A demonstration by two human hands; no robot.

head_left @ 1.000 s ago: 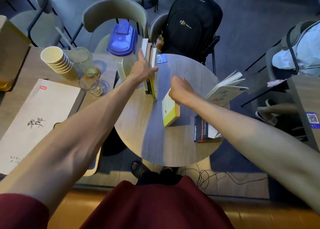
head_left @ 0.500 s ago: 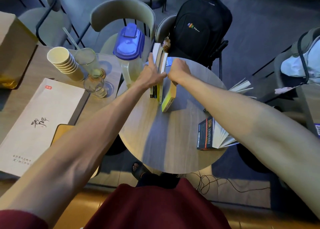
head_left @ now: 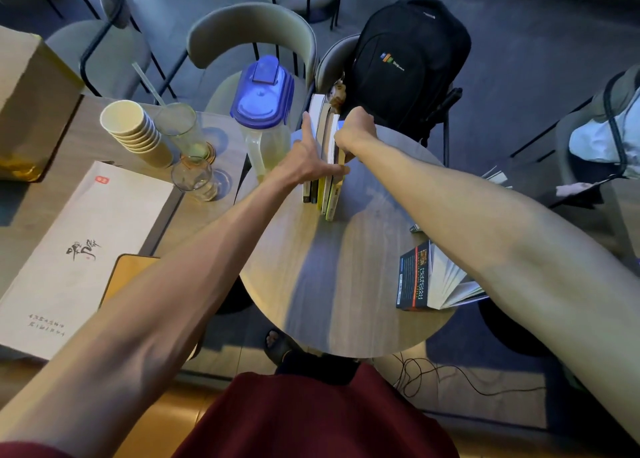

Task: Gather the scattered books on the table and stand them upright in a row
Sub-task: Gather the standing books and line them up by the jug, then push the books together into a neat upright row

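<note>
The yellow book (head_left: 333,194), leaning half a second ago, is now standing upright against the right end of the row of books (head_left: 320,146) on the far side of the round counter (head_left: 329,284), and the right hand (head_left: 356,132) has travelled with it. Its fingers are curling over the far top edge of the yellow book, gripping it. The left hand (head_left: 308,161) is pressing flat against the row's left side, fingers straight and together, thumb reaching across the near tops. A dark-covered book (head_left: 415,277) is lying open near the counter's right edge, well apart from the row. A blue-lidded pitcher (head_left: 263,111) is standing just left of the row.
</note>
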